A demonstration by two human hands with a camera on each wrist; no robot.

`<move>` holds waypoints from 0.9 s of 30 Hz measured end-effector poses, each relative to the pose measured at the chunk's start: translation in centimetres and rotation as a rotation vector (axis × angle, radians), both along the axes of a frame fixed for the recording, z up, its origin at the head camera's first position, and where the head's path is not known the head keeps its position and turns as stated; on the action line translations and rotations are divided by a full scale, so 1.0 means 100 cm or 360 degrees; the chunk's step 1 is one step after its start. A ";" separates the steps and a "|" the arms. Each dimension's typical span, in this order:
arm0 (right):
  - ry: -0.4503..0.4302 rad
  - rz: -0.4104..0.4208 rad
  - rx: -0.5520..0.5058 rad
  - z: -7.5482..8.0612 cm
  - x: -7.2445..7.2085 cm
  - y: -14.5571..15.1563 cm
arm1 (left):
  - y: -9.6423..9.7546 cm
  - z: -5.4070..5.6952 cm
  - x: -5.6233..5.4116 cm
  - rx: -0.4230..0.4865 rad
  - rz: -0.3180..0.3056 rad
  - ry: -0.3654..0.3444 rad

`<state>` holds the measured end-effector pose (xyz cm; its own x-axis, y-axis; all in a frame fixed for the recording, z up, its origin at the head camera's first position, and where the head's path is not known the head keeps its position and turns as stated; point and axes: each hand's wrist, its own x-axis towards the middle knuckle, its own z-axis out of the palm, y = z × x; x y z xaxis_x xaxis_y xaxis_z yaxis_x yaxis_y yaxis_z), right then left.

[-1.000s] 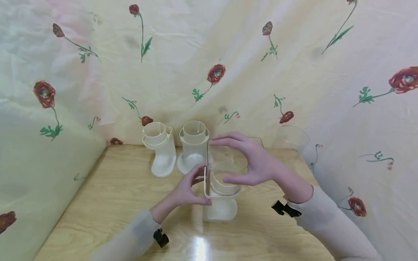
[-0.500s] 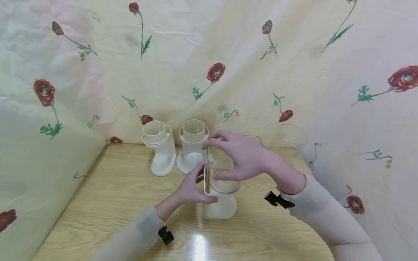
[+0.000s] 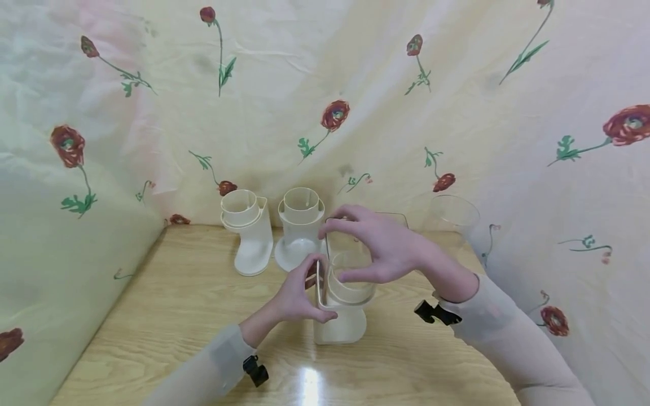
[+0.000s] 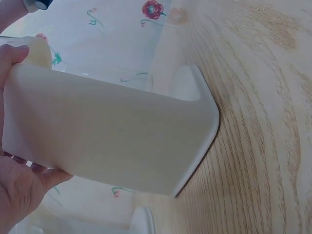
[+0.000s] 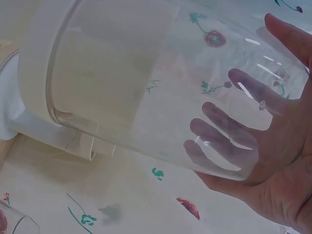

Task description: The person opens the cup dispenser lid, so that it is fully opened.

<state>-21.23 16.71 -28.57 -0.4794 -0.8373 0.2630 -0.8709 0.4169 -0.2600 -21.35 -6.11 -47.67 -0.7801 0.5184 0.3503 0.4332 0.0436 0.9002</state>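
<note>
My left hand (image 3: 293, 294) grips the upright of a white plastic stand (image 3: 347, 326), with the thumb on its near edge and the fingers at its far edge. A broad ring at the top of the stand encircles the lower end of a clear cylindrical container (image 5: 161, 97). Curved over that container's upper end is my right hand (image 3: 388, 248), its fingers and thumb round the clear wall in the right wrist view. The stand's foot (image 4: 204, 117) lies on the wooden table in the left wrist view.
Two similar white stands, one on the left (image 3: 254, 245) and one on the right (image 3: 299, 245), stand at the back. A clear cylinder (image 3: 455, 211) is at the back right. Flowered cloth (image 3: 284, 113) hangs behind the wooden table (image 3: 203, 316) and along both sides.
My right hand has shifted a little left over the clear container, its thumb drawing in. My left thumb has slid slightly right along the stand's near edge. The other stands are unmoved.
</note>
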 end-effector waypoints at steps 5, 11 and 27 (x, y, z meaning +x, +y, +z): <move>-0.0013 0.0064 -0.0105 -0.002 -0.002 0.000 | -0.001 0.001 -0.001 -0.0006 -0.0002 -0.0011; -0.0043 -0.0015 -0.0168 0.000 -0.004 -0.007 | -0.005 -0.002 -0.005 0.0025 0.0000 -0.0028; -0.0134 -0.0092 -0.0090 0.007 -0.006 -0.009 | -0.002 -0.006 -0.005 0.0009 0.0039 0.0007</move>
<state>-21.86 15.80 -27.87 -0.5488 -0.7926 0.2658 -0.8200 0.4485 -0.3557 -21.87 -6.34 -48.32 -0.7911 0.4971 0.3566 0.4361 0.0494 0.8985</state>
